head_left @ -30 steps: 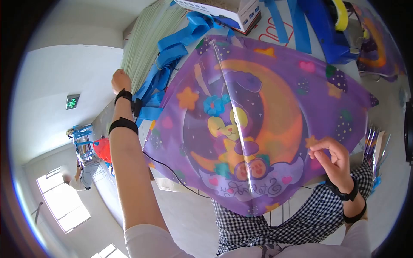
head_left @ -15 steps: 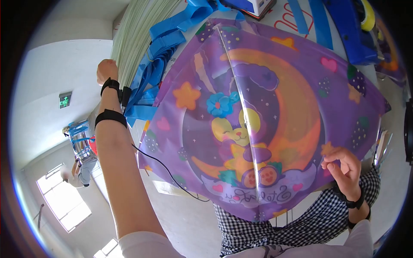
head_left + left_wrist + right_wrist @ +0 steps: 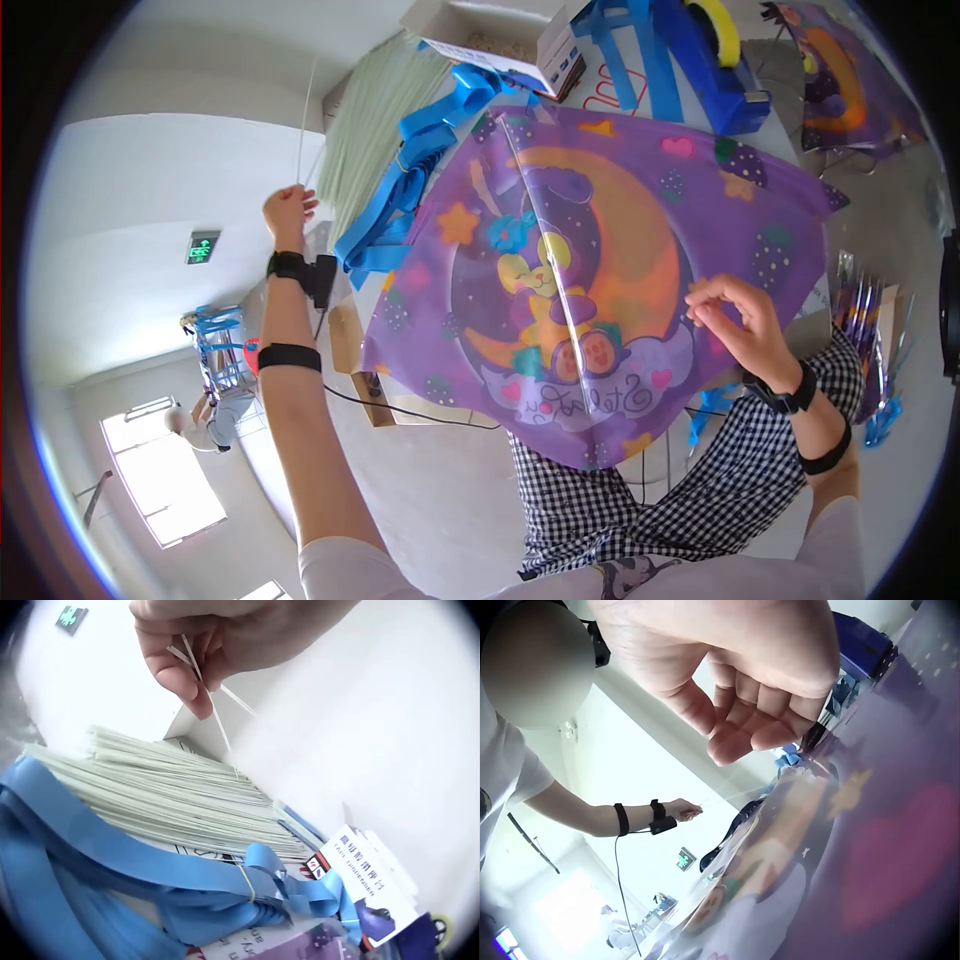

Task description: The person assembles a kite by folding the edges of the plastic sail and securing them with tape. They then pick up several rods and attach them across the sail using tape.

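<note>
My left hand (image 3: 287, 216) is beside a bundle of pale thin rods (image 3: 378, 128). Between thumb and fingers it pinches a couple of thin white rods (image 3: 220, 729), crossed in the left wrist view and held above the bundle (image 3: 161, 791). Spread out before me is a purple kite (image 3: 640, 240) printed with a rabbit and an orange moon, a shiny straight strip running down its middle. Over the kite's right part hovers my right hand (image 3: 745, 325), fingers loosely bent. Nothing is in its grasp in the right wrist view (image 3: 742, 697).
Blue ribbon (image 3: 405, 190) lies in folds between bundle and kite. Behind stand an open white box (image 3: 495, 45) and a blue tape dispenser (image 3: 705, 75). Another printed kite (image 3: 850, 90) is at far right. A black cable (image 3: 400, 408) trails from my left wrist. Another person (image 3: 210, 420) is far left.
My left hand was a fist at the bundle's edge; now thin rods show in its fingers, away from the bundle. The head view has shifted. My right hand still hovers over the kite.
</note>
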A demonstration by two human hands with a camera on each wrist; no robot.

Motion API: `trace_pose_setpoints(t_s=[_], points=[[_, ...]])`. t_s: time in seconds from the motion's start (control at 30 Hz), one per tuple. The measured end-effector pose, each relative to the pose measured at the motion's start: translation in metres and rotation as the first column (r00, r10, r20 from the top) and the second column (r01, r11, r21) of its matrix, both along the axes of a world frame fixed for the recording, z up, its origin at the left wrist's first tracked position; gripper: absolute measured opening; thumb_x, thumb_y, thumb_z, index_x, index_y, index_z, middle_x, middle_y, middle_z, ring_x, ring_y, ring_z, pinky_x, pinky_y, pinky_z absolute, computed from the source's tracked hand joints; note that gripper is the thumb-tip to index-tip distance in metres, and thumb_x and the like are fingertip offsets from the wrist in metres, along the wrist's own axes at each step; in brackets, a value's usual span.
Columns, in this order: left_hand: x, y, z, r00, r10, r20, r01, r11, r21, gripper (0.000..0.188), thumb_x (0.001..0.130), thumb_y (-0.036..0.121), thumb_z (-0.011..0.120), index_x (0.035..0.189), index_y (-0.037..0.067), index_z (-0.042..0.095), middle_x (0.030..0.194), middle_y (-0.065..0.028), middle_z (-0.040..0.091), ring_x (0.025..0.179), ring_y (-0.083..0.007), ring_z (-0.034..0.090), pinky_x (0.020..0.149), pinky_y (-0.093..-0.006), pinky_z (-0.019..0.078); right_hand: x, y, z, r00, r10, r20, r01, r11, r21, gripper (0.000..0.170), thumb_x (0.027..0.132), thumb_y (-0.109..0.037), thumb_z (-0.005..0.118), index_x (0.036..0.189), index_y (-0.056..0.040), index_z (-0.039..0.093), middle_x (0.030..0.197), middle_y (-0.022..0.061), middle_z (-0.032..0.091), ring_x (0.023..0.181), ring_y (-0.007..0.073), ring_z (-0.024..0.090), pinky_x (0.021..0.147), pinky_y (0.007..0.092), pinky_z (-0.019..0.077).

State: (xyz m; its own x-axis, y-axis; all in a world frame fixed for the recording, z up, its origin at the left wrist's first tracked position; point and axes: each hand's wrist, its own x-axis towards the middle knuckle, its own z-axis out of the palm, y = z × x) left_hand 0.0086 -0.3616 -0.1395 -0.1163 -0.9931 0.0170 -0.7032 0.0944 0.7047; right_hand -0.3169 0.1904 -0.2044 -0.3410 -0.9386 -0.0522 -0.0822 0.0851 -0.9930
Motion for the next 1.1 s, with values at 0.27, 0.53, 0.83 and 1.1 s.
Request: trace_pose_setpoints(t_s=[0.27,0.53,0.83,1.1], points=[[-0.023,-0.012,-0.029,0.999,0.041,0.002,-0.04,0.985,-0.17,0.016,0.094,0.012,0.059,0.098,-0.002,0.065,0.084,-0.0115,0.073,0.068,-0.0167,0.069,0.052,-0.0247,0.0504,0.01,-0.004,-0.01,0.992,0.075,-0.103,-0.081,0.995,-0.057,0.008,0.091,-0.004,0.062,0.098,-0.0026,0.066,0.086,0.0049,0.07,0.075,0.0124,0.065,0.07,0.026,0.0485],[-0.036,-0.041,-0.016,0.814,0.235,0.53,0.18,0.766,-0.617,0.014,0.088,0.015,0.057,0.092,0.011,0.07,0.093,-0.0137,0.072,0.088,-0.0324,0.068,0.076,-0.0449,0.0522,0.01,-0.009,-0.02,0.994,0.087,-0.064,-0.085,0.996,0.033,0.008,0.091,-0.004,0.062,0.098,-0.0035,0.065,0.085,0.0041,0.07,0.077,0.0128,0.064,0.071,0.0269,0.0478],[-0.036,0.196,0.014,0.972,-0.204,-0.121,0.153,0.93,-0.334,0.017,0.098,0.017,0.056,0.098,0.001,0.061,0.089,-0.0079,0.07,0.074,-0.0137,0.065,0.07,-0.0287,0.05,0.011,0.001,0.01,0.989,0.084,-0.121,-0.095,0.991,-0.092,0.01,0.091,-0.011,0.065,0.1,-0.0056,0.067,0.087,0.0034,0.07,0.074,0.0141,0.061,0.069,0.028,0.0466],[-0.14,0.478,-0.03,0.754,-0.246,-0.609,0.626,0.549,0.554,0.01,0.097,0.008,0.056,0.096,-0.002,0.055,0.097,-0.0154,0.072,0.087,-0.0187,0.07,0.073,-0.0264,0.0533,0.025,-0.005,0.007,0.91,-0.048,0.412,0.109,0.986,-0.127,0.029,0.102,-0.02,0.052,0.121,0.0,0.059,0.103,0.0139,0.07,0.091,0.0174,0.07,0.08,0.0301,0.0548]])
